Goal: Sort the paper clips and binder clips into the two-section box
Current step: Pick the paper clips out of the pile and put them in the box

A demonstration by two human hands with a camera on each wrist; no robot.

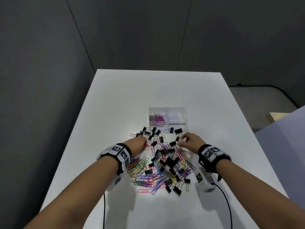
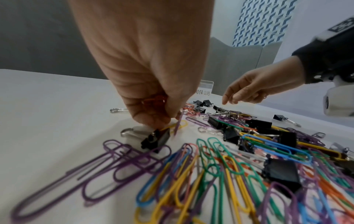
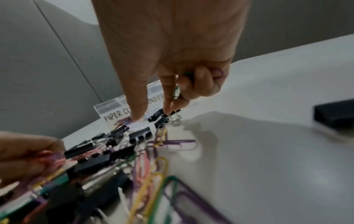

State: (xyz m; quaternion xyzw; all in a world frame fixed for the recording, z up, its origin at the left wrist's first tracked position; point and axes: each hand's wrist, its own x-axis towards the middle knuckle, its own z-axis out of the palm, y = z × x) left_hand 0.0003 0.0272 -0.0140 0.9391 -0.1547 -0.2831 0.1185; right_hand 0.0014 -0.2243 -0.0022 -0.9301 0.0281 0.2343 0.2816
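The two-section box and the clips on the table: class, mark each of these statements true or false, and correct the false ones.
1. The box has paper clips in its left section, labelled PAPER CLIPS. True.
2. The section labelled BINDER CLIPS is full of black clips. False: no binder clips show in it.
3. The left hand holds paper clips in its curled fingers. True.
4. The right hand lies flat and open on the table. False: its fingers are curled round paper clips, above the pile.
5. The pile is only binder clips. False: coloured paper clips and black binder clips lie mixed.
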